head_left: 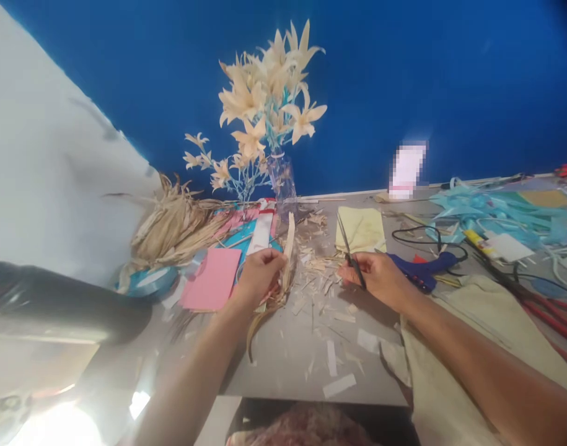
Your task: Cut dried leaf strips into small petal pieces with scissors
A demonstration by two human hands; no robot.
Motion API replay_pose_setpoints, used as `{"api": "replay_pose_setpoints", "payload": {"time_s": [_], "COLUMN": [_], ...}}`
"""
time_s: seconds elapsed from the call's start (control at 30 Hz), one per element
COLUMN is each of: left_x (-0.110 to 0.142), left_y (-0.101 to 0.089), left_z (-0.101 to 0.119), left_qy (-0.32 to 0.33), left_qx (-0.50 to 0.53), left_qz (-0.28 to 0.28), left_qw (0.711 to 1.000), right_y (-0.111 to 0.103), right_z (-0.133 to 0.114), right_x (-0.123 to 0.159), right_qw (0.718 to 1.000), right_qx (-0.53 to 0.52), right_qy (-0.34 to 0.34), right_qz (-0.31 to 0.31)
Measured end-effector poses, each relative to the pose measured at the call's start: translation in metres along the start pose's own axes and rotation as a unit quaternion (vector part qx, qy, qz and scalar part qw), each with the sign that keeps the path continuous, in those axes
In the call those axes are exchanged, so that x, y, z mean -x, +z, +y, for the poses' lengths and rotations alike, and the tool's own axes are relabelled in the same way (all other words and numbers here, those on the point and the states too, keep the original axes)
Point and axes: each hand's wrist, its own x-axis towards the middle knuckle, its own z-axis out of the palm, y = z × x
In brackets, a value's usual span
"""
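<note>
My left hand (259, 272) is closed around a long dried corn husk strip (289, 248) that stands nearly upright above the grey table (283, 353). My right hand (378, 275) grips a pair of small black scissors (351, 251), blades pointing up and away, a short way right of the husk. Small husk cuttings (318, 266) lie scattered between the two hands.
A vase of cream husk flowers (269, 105) stands at the back against the blue wall. A pile of dried husks (176, 226) and pink paper (213, 279) lie left. A blue glue gun (422, 269), yellow cloth (362, 229), blue ribbons (487, 210) and red-handled tools (553, 316) lie right.
</note>
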Motion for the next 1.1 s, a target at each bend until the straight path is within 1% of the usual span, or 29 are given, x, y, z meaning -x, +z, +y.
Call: {"api": "replay_pose_setpoints", "payload": {"time_s": [0.07, 0.13, 0.2, 0.23, 0.27, 0.3, 0.37, 0.43, 0.53, 0.57, 0.6, 0.63, 0.67, 0.7, 0.73, 0.77, 0.8, 0.83, 0.9, 0.93, 0.97, 1.0, 1.03, 1.07, 1.1], "left_x": [0.002, 0.009, 0.023, 0.032, 0.041, 0.051, 0.069, 0.084, 0.096, 0.097, 0.098, 0.098, 0.097, 0.095, 0.092, 0.088, 0.083, 0.077, 0.064, 0.057, 0.051, 0.046, 0.042, 0.04, 0.039], "left_y": [-0.005, -0.015, -0.03, -0.038, -0.046, -0.052, -0.06, -0.06, -0.051, -0.048, -0.046, -0.044, -0.041, -0.038, -0.034, -0.029, -0.022, -0.015, 0.002, 0.01, 0.016, 0.022, 0.026, 0.029, 0.032], "left_z": [0.005, 0.014, 0.022, 0.025, 0.026, 0.025, 0.019, 0.009, -0.007, -0.01, -0.012, -0.013, -0.012, -0.011, -0.008, -0.004, -0.001, 0.002, 0.008, 0.01, 0.011, 0.011, 0.012, 0.012, 0.012], "left_qy": [-0.01, 0.001, 0.04, 0.061, 0.071, 0.064, 0.044, 0.017, -0.052, -0.063, -0.055, -0.022, 0.037, 0.114, 0.198, 0.279, 0.347, 0.4, 0.474, 0.505, 0.526, 0.534, 0.527, 0.5, 0.452], "left_qx": [0.009, -0.013, -0.089, -0.15, -0.209, -0.255, -0.31, -0.361, -0.457, -0.477, -0.482, -0.472, -0.448, -0.413, -0.375, -0.342, -0.32, -0.311, -0.32, -0.325, -0.325, -0.315, -0.293, -0.258, -0.214], "left_qz": [-0.008, -0.001, 0.031, 0.05, 0.056, 0.053, 0.033, 0.022, 0.008, 0.003, 0.001, 0.003, 0.007, 0.015, 0.026, 0.033, 0.037, 0.042, 0.053, 0.058, 0.067, 0.084, 0.108, 0.133, 0.144], "left_qw": [1.0, 1.0, 0.995, 0.986, 0.974, 0.963, 0.949, 0.932, 0.888, 0.877, 0.874, 0.881, 0.893, 0.903, 0.905, 0.897, 0.881, 0.861, 0.818, 0.798, 0.783, 0.78, 0.791, 0.816, 0.854], "right_y": [-0.001, -0.002, -0.003, -0.003, -0.004, -0.004, -0.004, -0.003, -0.001, 0.0, 0.0, 0.0, 0.001, 0.002, 0.003, 0.006, 0.009, 0.012, 0.022, 0.026, 0.03, 0.033, 0.035, 0.036, 0.036], "right_z": [0.002, 0.003, 0.003, 0.003, 0.002, 0.001, -0.001, -0.003, -0.002, -0.002, -0.002, -0.002, -0.002, -0.003, -0.005, -0.007, -0.009, -0.012, -0.017, -0.02, -0.022, -0.023, -0.024, -0.024, -0.024], "right_x": [-0.001, -0.001, 0.0, 0.0, 0.001, 0.002, 0.004, 0.005, 0.006, 0.006, 0.006, 0.007, 0.007, 0.008, 0.01, 0.012, 0.015, 0.017, 0.022, 0.024, 0.026, 0.027, 0.027, 0.027, 0.027], "right_qw": [1.0, 1.0, 0.999, 0.999, 0.999, 0.998, 0.998, 0.999, 0.999, 0.999, 0.999, 0.998, 0.997, 0.995, 0.991, 0.985, 0.976, 0.966, 0.946, 0.945, 0.951, 0.96, 0.971, 0.981, 0.988], "right_qx": [0.004, 0.016, 0.033, 0.041, 0.049, 0.053, 0.052, 0.041, 0.027, 0.025, 0.02, 0.011, -0.003, -0.022, -0.048, -0.081, -0.118, -0.157, -0.233, -0.238, -0.239, -0.23, -0.207, -0.18, -0.149], "right_qy": [0.006, 0.007, 0.005, 0.003, 0.0, -0.003, -0.008, -0.01, -0.007, -0.007, -0.007, -0.007, -0.009, -0.01, -0.011, -0.009, -0.005, 0.002, 0.017, 0.023, 0.022, 0.016, 0.005, -0.007, -0.019], "right_qz": [-0.004, -0.011, -0.015, -0.016, -0.016, -0.016, -0.016, -0.021, -0.035, -0.041, -0.047, -0.057, -0.073, -0.096, -0.124, -0.154, -0.183, -0.203, -0.223, -0.222, -0.197, -0.158, -0.115, -0.068, -0.027]}}
